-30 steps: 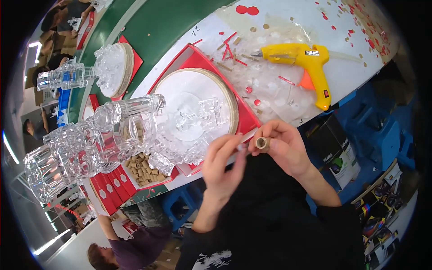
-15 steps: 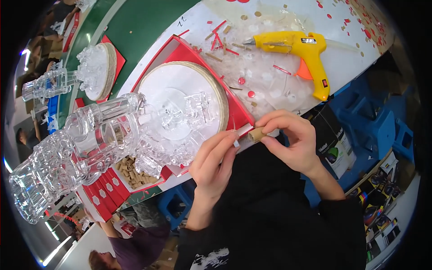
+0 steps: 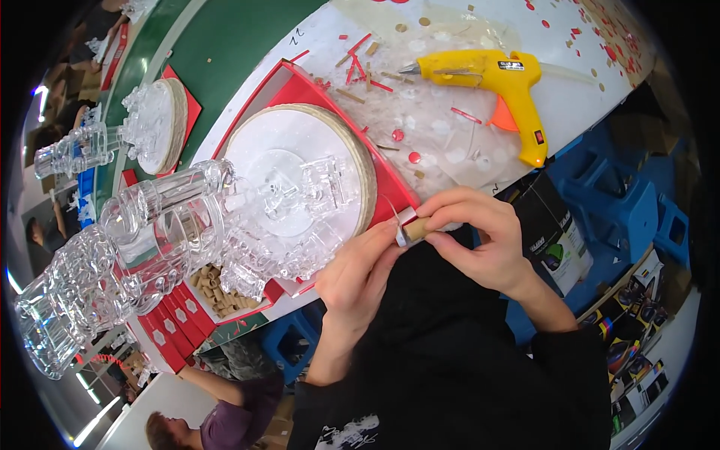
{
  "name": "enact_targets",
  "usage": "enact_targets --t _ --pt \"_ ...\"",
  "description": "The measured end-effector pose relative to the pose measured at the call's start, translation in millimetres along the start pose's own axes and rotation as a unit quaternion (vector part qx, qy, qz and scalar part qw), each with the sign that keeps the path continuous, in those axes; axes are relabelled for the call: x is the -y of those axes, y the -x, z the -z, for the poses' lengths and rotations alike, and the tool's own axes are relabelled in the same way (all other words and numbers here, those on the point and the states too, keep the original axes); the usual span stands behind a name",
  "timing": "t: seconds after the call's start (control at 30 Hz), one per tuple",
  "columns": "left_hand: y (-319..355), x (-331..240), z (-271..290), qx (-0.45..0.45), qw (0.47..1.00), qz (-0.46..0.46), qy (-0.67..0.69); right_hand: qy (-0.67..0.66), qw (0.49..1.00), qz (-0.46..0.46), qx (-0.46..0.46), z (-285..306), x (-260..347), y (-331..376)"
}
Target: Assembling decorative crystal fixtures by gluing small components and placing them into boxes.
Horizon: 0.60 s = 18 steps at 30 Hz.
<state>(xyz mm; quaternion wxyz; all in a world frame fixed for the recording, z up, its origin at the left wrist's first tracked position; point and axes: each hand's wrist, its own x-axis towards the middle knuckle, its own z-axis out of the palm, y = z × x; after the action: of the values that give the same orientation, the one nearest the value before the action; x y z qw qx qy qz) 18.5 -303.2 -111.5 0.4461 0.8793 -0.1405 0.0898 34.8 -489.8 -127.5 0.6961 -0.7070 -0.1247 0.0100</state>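
My right hand (image 3: 484,236) pinches a short brown cardboard tube (image 3: 415,229) between thumb and fingertips. Against the tube's left end sits a small whitish piece (image 3: 401,238), gripped in the fingertips of my left hand (image 3: 354,274); its exact kind is too small to make out. Both hands are just off the near corner of a red box (image 3: 390,196). Inside that box rests a round white base (image 3: 259,127) with a thick layered rim. Clear plastic parts (image 3: 285,255) lie over the base, and a tall clear plastic structure (image 3: 161,217) leans out to the left.
A yellow glue gun (image 3: 487,71) lies on the white table (image 3: 555,105), nozzle to the left, among red and brown scraps. Many cardboard tubes (image 3: 217,292) fill a red tray. Another clear structure on a round base (image 3: 166,124) stands on the green surface (image 3: 225,34). Blue stools (image 3: 611,202) stand right; another person (image 3: 232,420) is at lower left.
My right hand has moved left with the cardboard tube, which now meets the whitish piece in my left hand. The whole view has shifted slightly.
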Motion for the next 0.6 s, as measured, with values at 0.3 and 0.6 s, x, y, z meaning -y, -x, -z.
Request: enact_targets --t 0.3,0.6 --pt "-0.7 1.4 1.0 0.01 1.0 -0.016 0.005 0.009 1.0 0.0 0.008 -1.7 1.7 -0.8" --pt "-0.1 2.8 1.3 0.011 1.0 -0.017 0.006 0.0 1.0 -0.008 0.013 -1.7 -0.7 -0.9"
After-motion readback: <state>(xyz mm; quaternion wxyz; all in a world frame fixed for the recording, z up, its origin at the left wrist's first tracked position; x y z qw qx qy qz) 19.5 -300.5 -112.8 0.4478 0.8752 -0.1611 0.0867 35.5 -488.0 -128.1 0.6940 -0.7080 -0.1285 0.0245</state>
